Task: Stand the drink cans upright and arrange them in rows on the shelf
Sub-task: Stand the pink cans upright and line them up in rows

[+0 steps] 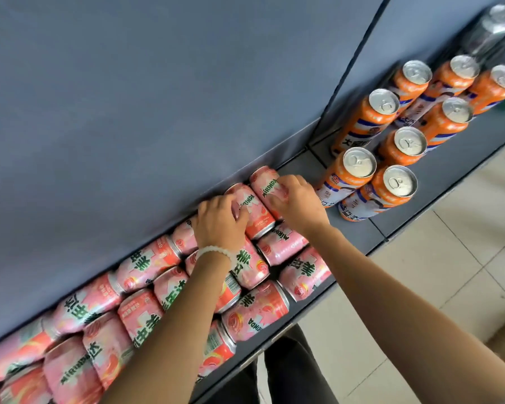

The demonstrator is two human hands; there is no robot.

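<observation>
A: Quick look, near edge first. What's there?

B: Pink cans lying on their sides, packed tight, front lip of the shelf right back to the rear panel. None of the pink ones up yet, I think.

A: Hands?

B: Left hand curled over one lying can further back. Right hand wraps the next can, just beside it, near the back wall. Both gripping, fingers bent round the bodies.

A: Best way to tip them?

B: Prob. lift clear of the neighbours first, then rotate base-down. Bare shelf sits to the right, before the orange cans, already upright in rows. Start the row at the back, so later cans don't block reach.

A: Risk?

B: Loose ones rolling once a gap opens.
</observation>
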